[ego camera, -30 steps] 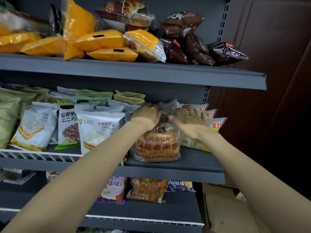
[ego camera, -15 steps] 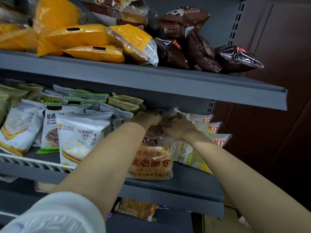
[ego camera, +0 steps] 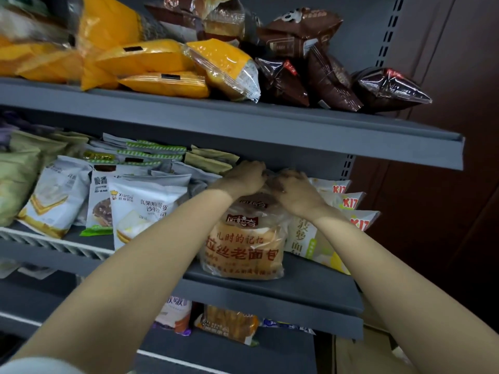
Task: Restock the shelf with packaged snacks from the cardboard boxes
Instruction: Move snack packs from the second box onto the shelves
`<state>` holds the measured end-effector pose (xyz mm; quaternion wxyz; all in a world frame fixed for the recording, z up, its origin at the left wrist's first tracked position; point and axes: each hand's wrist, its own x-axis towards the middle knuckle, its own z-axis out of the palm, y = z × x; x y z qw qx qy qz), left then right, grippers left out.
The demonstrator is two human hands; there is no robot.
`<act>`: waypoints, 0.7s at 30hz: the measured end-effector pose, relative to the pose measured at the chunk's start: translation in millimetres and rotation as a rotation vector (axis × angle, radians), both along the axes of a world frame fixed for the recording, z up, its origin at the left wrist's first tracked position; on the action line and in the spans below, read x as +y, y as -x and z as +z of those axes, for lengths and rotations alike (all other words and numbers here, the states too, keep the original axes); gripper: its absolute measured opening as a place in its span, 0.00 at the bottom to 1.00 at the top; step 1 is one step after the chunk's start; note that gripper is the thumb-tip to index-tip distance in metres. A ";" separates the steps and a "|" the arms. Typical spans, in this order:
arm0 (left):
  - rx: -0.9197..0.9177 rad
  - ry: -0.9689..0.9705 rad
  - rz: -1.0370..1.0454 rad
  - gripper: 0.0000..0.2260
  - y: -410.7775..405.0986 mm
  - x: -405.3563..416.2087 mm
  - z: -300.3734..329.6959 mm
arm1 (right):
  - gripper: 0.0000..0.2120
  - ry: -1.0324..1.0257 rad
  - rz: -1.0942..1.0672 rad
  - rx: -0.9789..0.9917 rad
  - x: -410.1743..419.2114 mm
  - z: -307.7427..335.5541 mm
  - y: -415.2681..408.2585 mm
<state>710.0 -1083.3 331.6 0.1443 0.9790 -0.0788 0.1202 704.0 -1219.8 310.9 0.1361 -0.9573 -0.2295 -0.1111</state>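
A clear bag of orange-brown bread with red lettering stands upright on the grey middle shelf. My left hand and my right hand both reach under the upper shelf and pinch the crinkled top of this bag, knuckles nearly touching each other. White packs with red KIZ print lean just to the right of the bag. White and grey sandwich packs stand to its left.
The upper shelf overhangs my hands and carries yellow packs and dark brown bags. Green packs fill the far left. More snacks lie on the lower shelf. Brown cardboard shows at bottom right, beside a dark wall.
My hands went from resting flat on the bread bag's sides to meeting at its top and pinching it. The view has shifted closer to the shelf.
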 end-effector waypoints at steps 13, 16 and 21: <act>0.379 -0.311 -0.170 0.32 114.8 49.8 -6.3 | 0.51 0.297 -0.042 0.071 20.5 -14.7 93.2; 0.165 -0.493 -0.140 0.42 113.1 51.3 -22.4 | 0.47 0.322 -0.111 0.070 28.6 -12.3 97.2; -0.024 -0.440 -0.184 0.40 116.9 59.9 -36.1 | 0.36 0.347 -0.194 0.108 39.9 -11.3 104.7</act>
